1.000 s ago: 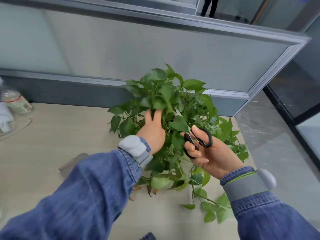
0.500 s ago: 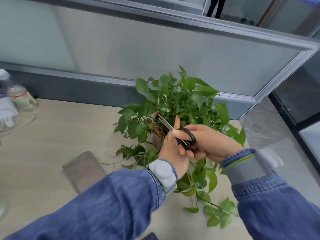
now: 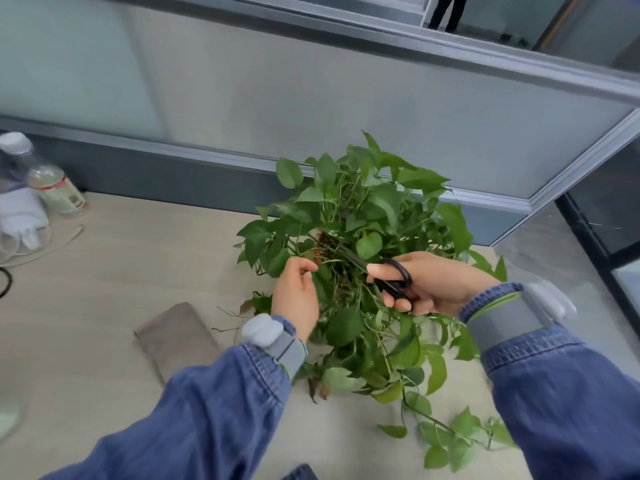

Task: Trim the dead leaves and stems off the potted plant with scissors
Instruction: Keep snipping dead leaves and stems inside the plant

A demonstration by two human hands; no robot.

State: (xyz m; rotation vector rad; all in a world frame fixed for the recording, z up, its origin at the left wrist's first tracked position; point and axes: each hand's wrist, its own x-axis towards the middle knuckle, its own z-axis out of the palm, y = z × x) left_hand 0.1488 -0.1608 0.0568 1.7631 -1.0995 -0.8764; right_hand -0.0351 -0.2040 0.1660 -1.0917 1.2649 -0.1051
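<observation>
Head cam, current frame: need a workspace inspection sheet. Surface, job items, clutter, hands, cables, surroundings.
Surface: light wood table, bare in the middle.
Job's things: potted plant at the table's far right, vines trailing toward the near edge; black-handled scissors, blades pointing into the foliage.
Clutter: brown dead leaves and dry twigs beside the plant; grey cloth; clear bottle and white items at far left.
Hands: left hand pinches a stem; right hand grips the scissors.
Cables: dark loop at the left edge, partly out of view.
Surroundings: grey partition; a person's legs beyond it.
</observation>
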